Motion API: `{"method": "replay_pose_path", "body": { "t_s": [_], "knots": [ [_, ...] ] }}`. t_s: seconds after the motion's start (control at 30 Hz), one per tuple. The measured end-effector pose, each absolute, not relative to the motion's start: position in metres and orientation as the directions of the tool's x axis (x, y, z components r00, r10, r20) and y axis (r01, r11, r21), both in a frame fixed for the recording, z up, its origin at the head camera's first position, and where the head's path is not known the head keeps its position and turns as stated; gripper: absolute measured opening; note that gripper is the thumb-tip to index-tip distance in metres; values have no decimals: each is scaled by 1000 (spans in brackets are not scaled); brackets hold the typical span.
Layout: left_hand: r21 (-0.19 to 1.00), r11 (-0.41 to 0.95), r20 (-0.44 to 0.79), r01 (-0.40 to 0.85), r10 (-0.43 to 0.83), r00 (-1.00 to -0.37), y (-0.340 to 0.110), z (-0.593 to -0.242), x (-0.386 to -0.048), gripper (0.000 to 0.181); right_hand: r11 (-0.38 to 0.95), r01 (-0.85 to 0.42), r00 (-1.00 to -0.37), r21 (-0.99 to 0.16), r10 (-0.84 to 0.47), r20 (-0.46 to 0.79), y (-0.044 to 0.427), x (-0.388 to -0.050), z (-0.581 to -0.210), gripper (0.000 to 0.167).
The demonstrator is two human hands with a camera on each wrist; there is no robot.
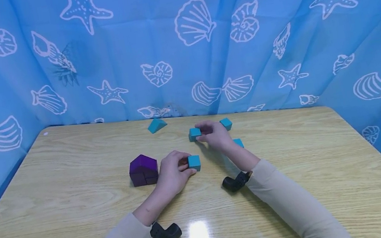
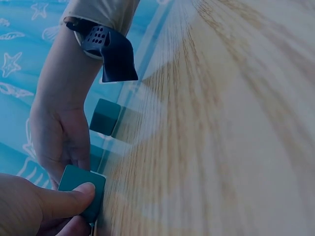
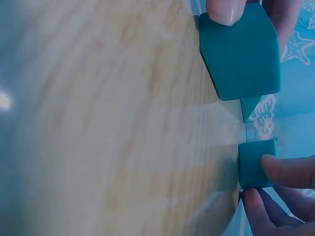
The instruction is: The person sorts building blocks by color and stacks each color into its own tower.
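In the head view a teal cube (image 1: 194,163) is pinched between the thumb and fingers of my left hand (image 1: 172,174), low at the table's middle. Farther back, my right hand (image 1: 217,135) grips another teal block (image 1: 194,134) by its right side. The left wrist view shows my left thumb pressed on its teal block (image 2: 78,179). In the right wrist view, the block in my right hand (image 3: 241,54) looms large, with the left hand's cube (image 3: 256,163) below it. A purple house-shaped stack (image 1: 143,170) stands just left of my left hand.
A teal triangular block (image 1: 157,125) lies near the table's back edge. Two more teal blocks sit by my right hand, one behind it (image 1: 226,123) and one partly hidden beyond the wrist (image 1: 238,142). A blue shell-patterned curtain (image 1: 155,37) hangs behind the wooden table (image 1: 79,220).
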State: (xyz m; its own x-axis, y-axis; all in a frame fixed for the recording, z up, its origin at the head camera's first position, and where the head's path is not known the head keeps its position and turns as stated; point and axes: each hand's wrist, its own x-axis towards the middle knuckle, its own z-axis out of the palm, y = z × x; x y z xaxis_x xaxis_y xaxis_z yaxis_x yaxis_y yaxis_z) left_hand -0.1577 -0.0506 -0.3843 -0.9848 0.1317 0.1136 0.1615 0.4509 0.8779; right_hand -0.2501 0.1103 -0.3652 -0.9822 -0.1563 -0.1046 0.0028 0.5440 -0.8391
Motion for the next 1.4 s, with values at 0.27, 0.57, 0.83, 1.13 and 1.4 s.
{"method": "replay_pose_path", "body": {
  "t_s": [0.27, 0.57, 0.83, 1.13, 1.4],
  "knots": [
    [879, 448, 123, 165, 122, -985, -49, -385, -158, 35, 519, -25, -981, -855, -179, -79, 113, -240, -360, 39],
    [905, 402, 104, 138, 104, -989, -51, -387, -159, 35, 466, -75, -968, -882, -245, -47, 119, -223, -356, 40],
    [903, 407, 106, 137, 98, -990, -50, -388, -158, 37, 464, -84, -962, -882, -269, -50, 129, -208, -354, 41],
    [902, 411, 104, 134, 95, -990, -49, -386, -158, 37, 452, -88, -960, -887, -276, -45, 137, -196, -354, 40],
    [896, 422, 112, 142, 94, -989, -49, -386, -157, 37, 475, -77, -963, -877, -262, -57, 144, -191, -352, 39]
  ]
}}
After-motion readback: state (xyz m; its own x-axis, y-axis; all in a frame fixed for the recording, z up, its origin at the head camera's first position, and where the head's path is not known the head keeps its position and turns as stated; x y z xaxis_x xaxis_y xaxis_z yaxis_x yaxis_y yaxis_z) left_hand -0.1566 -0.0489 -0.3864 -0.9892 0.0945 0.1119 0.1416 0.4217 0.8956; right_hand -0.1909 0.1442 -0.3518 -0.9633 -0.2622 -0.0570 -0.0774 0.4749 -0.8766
